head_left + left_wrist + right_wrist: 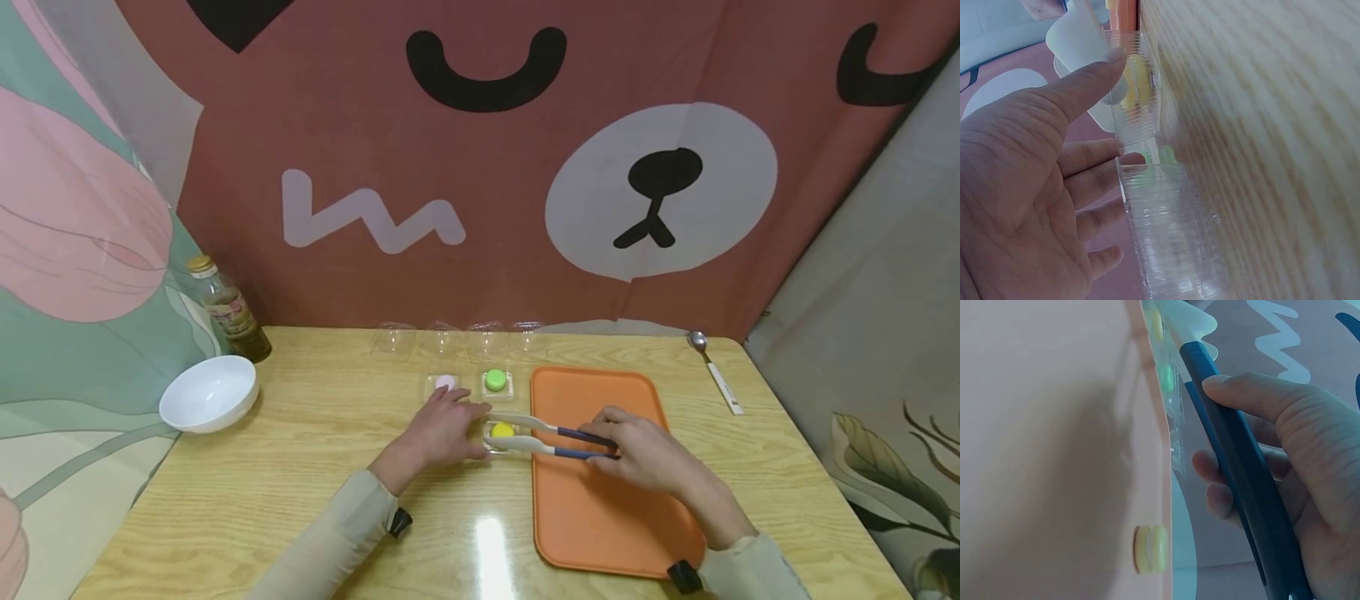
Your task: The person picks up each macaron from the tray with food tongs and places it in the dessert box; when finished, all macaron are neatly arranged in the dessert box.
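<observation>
My right hand (637,446) grips a pair of tongs (1229,444) with dark blue handles and whitish tips. The two tips stand on either side of a yellow macaron (502,431) in a clear plastic base; whether they touch it I cannot tell. Beside that base is my left hand (446,425), thumb and fingers spread at its edges, fingers fairly straight. In the left wrist view the thumb overlaps the clear base (1138,128). Farther back sit a green macaron (496,380) and a pale pink macaron (446,382) in similar bases, the pink one's partly covered by my left hand.
An orange tray (600,517) lies beneath my right hand, bearing a pale yellow macaron (1150,549). Several clear lids (487,337) line the back edge. A white bowl (210,396) and a bottle (232,317) stand left; a spoon (718,379) lies right.
</observation>
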Demonstrator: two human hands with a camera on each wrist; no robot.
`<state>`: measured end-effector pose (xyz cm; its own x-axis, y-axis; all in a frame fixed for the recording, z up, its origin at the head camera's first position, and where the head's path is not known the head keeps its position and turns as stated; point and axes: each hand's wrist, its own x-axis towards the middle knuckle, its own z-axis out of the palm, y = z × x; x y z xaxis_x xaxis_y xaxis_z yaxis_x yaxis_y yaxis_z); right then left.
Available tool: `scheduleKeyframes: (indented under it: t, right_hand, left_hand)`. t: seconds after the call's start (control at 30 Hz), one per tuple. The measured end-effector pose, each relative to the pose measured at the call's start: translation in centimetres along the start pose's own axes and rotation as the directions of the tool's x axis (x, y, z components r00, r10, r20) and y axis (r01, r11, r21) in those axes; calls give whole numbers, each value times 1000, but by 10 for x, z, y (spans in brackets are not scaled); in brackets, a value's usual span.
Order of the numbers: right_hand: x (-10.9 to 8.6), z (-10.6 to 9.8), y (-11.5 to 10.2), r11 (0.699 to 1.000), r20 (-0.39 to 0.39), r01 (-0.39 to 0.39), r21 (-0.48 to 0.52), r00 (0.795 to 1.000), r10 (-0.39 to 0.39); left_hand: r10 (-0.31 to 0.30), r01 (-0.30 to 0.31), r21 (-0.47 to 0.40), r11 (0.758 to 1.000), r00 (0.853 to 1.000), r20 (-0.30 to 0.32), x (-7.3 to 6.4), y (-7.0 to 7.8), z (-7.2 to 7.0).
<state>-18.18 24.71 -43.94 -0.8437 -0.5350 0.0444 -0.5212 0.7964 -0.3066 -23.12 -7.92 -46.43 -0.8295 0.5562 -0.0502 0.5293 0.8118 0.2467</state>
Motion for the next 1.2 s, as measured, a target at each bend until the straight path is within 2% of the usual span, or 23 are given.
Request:
scheduleKeyframes:
  t: [0.13,0.37,0.57,0.77,1.0,1.2]
  right_hand:
    - [-3,2,3,1000,-27,10,17,1000,-9]
    - [-16,0,13,993,-93,5,115,996,5]
    - [-37,-12,29,989,-197,-22,148,979,52]
    - [-63,-22,46,986,-267,-115,121,953,144]
    - [-95,-22,65,977,-284,-200,76,935,213]
    - [-114,-16,77,978,-350,-207,25,915,203]
  left_hand:
    - [-1,1,1,1000,1000,-3,0,0,0]
    - [0,0,-7,1000,1000,-1,0,1,-1]
    - [8,-8,1,1000,1000,-2,-1,2,-1]
    - [16,-16,13,1000,1000,-14,-1,1,0]
    - [21,-21,2,1000,1000,-14,-2,0,-1]
    - [45,-44,9,999,995,-85,-8,-4,-10]
